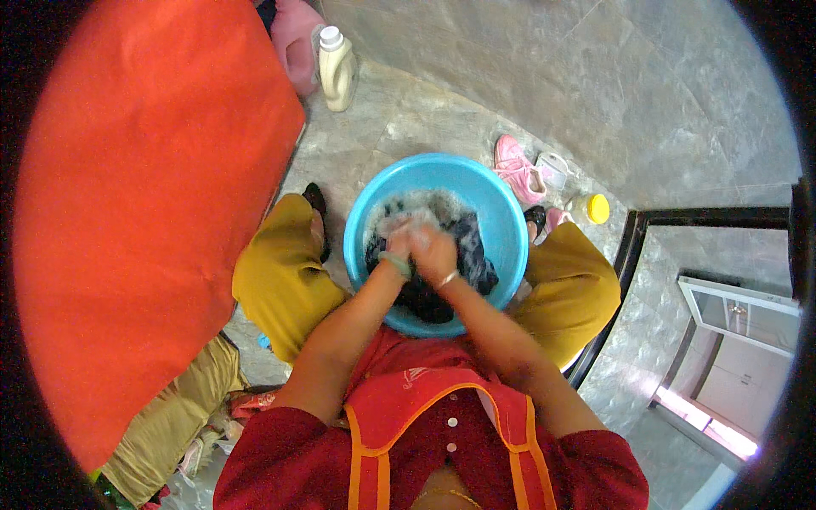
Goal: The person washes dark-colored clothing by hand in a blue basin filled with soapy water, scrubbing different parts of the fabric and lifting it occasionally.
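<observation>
A round blue plastic basin [437, 164] stands on the floor between my knees, with dark wet cloth [468, 245] and foamy water [440, 201] in it. My left hand [401, 239], a green bangle at its wrist, and my right hand [433, 252], with a silver-coloured bangle, are pressed together over the cloth. Suds and motion blur cover the fingers, so what lies between them cannot be made out.
A cream jug with a white cap [338, 73] and a pink jug [296, 51] stand beyond the basin. Pink shoes [519, 169] and a yellow-lidded jar [598, 208] are at the right. A red-covered surface [153, 191] fills the left; a doorframe [628, 255] is at the right.
</observation>
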Available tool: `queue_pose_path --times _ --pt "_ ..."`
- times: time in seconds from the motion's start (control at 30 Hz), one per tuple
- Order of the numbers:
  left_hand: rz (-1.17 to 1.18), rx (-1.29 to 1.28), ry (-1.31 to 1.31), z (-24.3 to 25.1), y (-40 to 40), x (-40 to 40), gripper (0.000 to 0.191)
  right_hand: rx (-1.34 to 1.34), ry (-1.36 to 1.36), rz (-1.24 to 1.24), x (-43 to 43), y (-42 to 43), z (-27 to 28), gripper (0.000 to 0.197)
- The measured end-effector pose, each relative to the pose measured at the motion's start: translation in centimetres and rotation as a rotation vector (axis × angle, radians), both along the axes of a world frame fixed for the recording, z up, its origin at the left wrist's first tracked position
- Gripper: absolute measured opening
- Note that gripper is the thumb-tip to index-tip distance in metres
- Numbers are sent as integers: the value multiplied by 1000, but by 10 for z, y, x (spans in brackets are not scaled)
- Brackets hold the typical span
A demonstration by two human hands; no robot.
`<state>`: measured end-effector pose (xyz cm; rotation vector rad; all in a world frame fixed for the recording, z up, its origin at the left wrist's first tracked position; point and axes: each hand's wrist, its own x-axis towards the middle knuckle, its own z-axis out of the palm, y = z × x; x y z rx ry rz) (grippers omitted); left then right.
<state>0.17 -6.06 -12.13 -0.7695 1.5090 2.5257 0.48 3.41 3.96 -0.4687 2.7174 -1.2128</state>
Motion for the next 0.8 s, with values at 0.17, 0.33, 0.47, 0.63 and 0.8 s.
queue_pose_path --times 0.17,0.33,0.47,0.63,0.8 --pt "-796 -1399 2 80 42 4 33 372 -330 -306 -55 62 -19 38" --pt "-19 449 -346 114 25 -13 16 182 -66 -262 -21 44 7 33" --pt "-204 -768 497 74 -8 1 32 -66 59 -108 8 -10 36 25" --pt "-158 -136 -36 111 27 3 40 362 -192 -216 -69 40 -23 35" --pt "-421 -774 -51 200 22 -36 47 395 -300 -276 -98 90 -8 35"
